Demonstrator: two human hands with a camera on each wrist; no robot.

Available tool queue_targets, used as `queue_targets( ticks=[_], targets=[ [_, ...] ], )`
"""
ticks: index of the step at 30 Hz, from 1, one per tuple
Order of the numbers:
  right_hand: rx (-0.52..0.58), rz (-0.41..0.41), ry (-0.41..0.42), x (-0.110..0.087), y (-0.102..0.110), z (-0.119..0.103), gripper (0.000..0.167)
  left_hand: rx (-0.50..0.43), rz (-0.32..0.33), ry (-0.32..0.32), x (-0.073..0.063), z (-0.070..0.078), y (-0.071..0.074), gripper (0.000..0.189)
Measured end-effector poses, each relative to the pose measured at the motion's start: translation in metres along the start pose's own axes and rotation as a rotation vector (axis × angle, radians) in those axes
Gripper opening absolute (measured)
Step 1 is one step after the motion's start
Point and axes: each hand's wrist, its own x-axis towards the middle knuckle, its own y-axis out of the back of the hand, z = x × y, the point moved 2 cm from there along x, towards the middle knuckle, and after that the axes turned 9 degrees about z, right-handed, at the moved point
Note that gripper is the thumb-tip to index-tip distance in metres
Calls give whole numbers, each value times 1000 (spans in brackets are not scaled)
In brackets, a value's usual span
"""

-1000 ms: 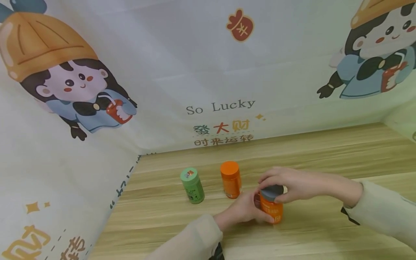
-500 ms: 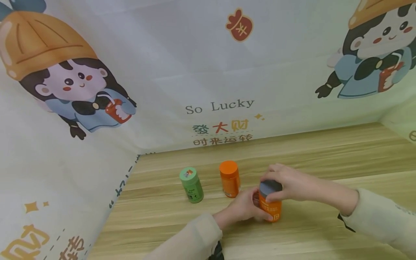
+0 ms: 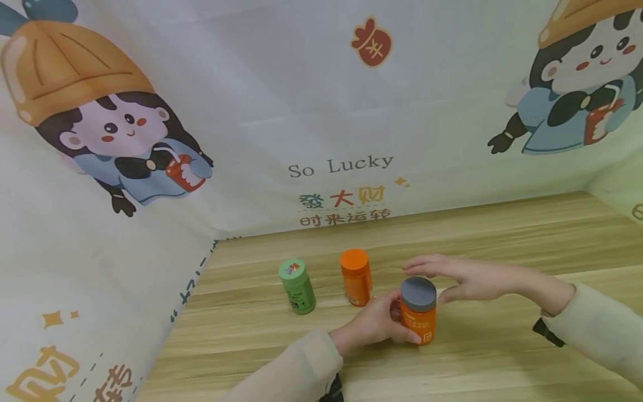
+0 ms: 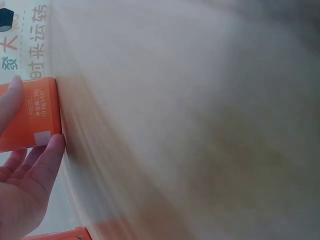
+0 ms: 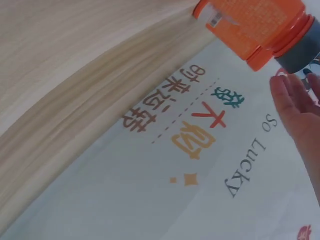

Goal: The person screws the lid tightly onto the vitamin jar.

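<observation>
An orange jar with a dark grey lid stands upright on the wooden table. My left hand grips its lower body from the left, thumb across the front. In the left wrist view, that jar lies between the thumb and fingers of the left hand. Just right of the lid, my right hand hovers with thumb and fingers spread, holding nothing. The right wrist view has the grey lid slightly apart from the fingertips of the right hand.
Left of the hands stand an orange jar with an orange lid and a green jar. Behind the wooden table hangs a printed cloth, which also covers the left side.
The right hand has let go of the grey lid and drawn back to the right, its fingers spreading. The left hand keeps its grip on the jar, which stays nearly in place.
</observation>
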Motion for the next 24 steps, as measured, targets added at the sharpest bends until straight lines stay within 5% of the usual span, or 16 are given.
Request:
queue_targets(
  ticks=[8, 24],
  targets=[
    [21, 48, 185, -3, -2, 10, 48, 34, 7, -13, 0, 0, 0, 55],
    [-8, 219, 38, -6, -20, 16, 48, 39, 13, 32, 0, 2, 0, 52]
  ],
)
